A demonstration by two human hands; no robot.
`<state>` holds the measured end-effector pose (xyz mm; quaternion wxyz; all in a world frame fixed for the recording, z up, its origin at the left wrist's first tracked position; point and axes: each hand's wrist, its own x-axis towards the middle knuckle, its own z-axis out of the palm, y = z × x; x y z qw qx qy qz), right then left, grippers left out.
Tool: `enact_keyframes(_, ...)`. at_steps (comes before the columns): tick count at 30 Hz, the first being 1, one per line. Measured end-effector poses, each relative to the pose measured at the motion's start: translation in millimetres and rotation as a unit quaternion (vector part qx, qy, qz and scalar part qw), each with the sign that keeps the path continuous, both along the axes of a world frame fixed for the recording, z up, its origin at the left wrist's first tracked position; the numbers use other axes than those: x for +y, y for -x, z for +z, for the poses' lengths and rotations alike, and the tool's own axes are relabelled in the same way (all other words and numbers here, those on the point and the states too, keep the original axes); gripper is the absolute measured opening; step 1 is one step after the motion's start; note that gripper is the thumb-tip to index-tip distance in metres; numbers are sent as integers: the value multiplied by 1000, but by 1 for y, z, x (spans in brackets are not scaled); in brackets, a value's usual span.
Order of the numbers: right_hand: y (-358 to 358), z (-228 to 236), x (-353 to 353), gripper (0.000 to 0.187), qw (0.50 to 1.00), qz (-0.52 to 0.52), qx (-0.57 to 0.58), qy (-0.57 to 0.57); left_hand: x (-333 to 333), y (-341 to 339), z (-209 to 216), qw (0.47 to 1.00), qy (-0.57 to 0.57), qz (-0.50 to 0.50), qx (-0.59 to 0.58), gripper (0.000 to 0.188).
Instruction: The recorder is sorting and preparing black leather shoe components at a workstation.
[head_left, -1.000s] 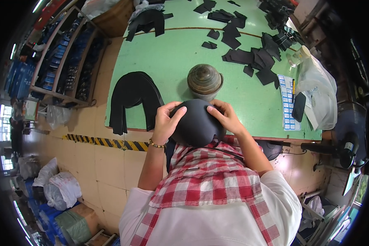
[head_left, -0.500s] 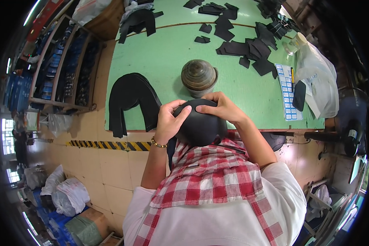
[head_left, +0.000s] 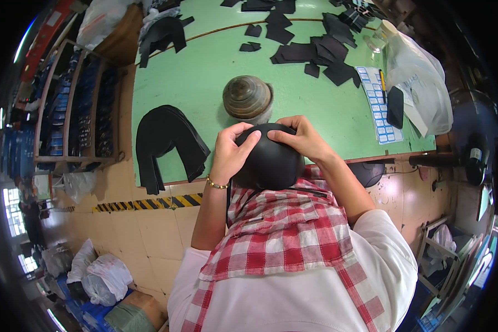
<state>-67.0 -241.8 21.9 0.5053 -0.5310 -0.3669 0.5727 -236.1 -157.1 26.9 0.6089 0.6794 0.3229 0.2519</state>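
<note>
Black domed shell: sitting at the centre of the frame, rounded side facing up, in front of the apron and partly overlapping the near table edge in the view.
Left hand: grasping the shell's upper-left rim, thumb pressing on top; the fingers are curling over the far edge, their tips hidden.
Right hand: grasping the upper-right rim, its thumb pointing toward the other thumb; the fingertips are going out of sight behind the rim.
Grip purpose: the paired thumbs are probably steadying the rim from both sides; whether they are also bending it, the view cannot tell.
Ringed domed block: standing just beyond the hands, upper centre, apparently for easy reach.
Curved black panels: lying stacked at centre left, edges roughly aligned, presumably for lifting one by one.
Flat black pieces: lying loosely overlapped at upper centre and upper right, seemingly leaving the near work area free.
Label sheet, yellow pen, black phone: lying together on the green table, right of centre, likely set aside from the handling area.
</note>
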Motion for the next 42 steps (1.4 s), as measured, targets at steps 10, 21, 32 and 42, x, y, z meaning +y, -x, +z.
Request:
enact_keyframes(10,-12,-33,-18,24,998,-39,30,35,1,-23,-36,998,-31,-52,33,14)
enact_keyframes(21,-21,-43,-20,25,997,-10,66,27,3,-19,-41,998,18,-48,28,15)
enact_keyframes(32,-17,-50,-22,26,993,-96,-52,-47,-7,-16,-37,954,283,-54,-81,13)
enact_keyframes(42,-10,-49,-21,31,986,-118,-110,-46,-11,-7,-45,932,340,-26,-118,11)
